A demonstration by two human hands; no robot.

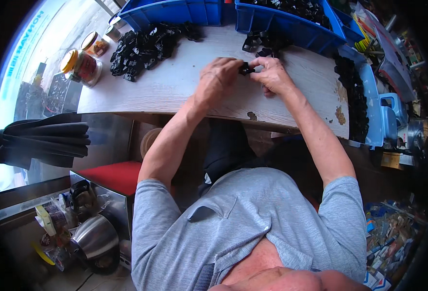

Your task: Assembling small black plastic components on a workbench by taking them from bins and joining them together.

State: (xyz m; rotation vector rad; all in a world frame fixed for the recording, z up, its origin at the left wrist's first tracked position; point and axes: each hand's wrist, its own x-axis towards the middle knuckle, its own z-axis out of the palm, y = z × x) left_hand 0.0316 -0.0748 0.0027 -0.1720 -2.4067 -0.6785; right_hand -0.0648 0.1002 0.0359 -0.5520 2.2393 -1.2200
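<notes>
Above the middle of the white tabletop (175,85), a small black part (246,69), likely plastic, is held between my two hands. My left hand (218,78) has its fingers closed at the part's left end, and it looks slightly blurred. With thumb and fingertips, my right hand (273,76) pinches the right end. The part's exact shape is mostly covered by my fingers. Just beyond my right hand lies a small heap of black parts (267,42). A larger pile of similar black parts (143,51) spreads over the table's far left.
Blue bins (175,13) line the far edge; the right-hand blue bin (291,26) holds more black parts. A light-blue tray (373,102) of black pieces stands at the right. Lidded jars (85,68) stand at the left edge. A steel kettle (96,237) is lower left.
</notes>
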